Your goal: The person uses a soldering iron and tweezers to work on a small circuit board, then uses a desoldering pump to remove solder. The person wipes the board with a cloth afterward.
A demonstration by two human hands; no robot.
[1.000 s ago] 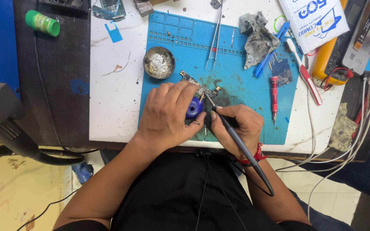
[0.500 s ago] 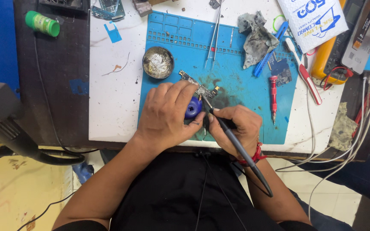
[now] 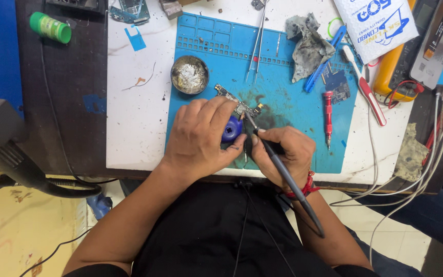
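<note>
Fingers [image 3: 221, 110] of the left hand [image 3: 201, 136] curl shut over a blue holder [image 3: 230, 129], steadying the circuit board [image 3: 237, 105] mid-frame; the right hand [image 3: 283, 151] grips a soldering iron [image 3: 278, 164], tip touching the board, needing steadiness.

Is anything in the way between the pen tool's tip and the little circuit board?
Nothing visible blocks it. The right hand holds the soldering iron with its tip right at the circuit board. The left hand rests beside it, over a blue round thing, not across the tip's path.
</note>
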